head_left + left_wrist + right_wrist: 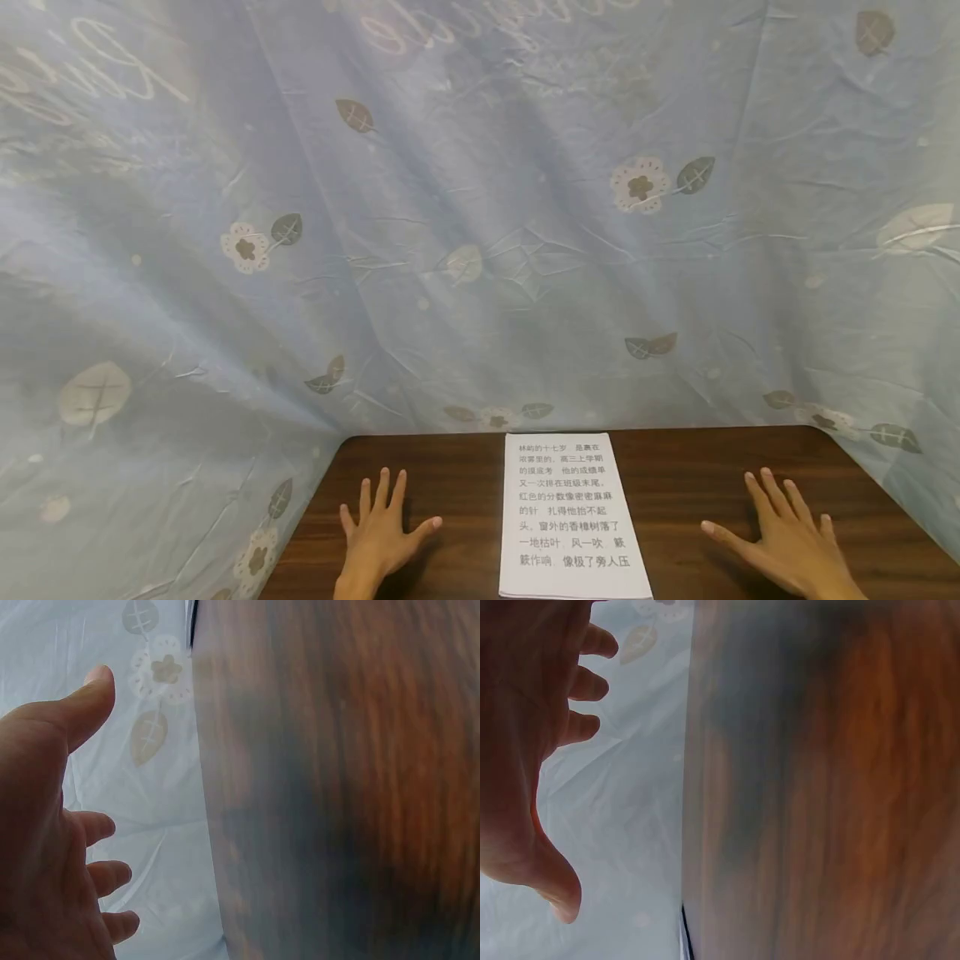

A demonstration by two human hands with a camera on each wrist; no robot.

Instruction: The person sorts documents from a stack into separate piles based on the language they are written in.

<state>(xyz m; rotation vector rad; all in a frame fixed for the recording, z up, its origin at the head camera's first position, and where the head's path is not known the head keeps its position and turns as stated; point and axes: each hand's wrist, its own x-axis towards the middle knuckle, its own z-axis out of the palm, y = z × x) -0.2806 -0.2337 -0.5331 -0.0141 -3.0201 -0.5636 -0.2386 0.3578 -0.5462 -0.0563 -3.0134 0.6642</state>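
A stack of white paper (pixel 566 517) printed with lines of Chinese text lies on the dark wooden table (pixel 457 500), between my two hands. My left hand (pixel 380 533) is to the left of the stack, fingers spread and straight, holding nothing. On the other side, my right hand (pixel 795 542) is likewise spread with its thumb pointing toward the paper, apart from it. Both wrist views show the palm side, with the left hand (pixel 45 825) and the right hand (pixel 525 750) above the wood and nothing in their grasp.
A pale blue cloth (pixel 487 208) with flower and leaf prints hangs behind the table and along its left side. The table's rounded back corners meet the cloth. Thin edges of the paper stack (pixel 684 937) show at the far side in the right wrist view.
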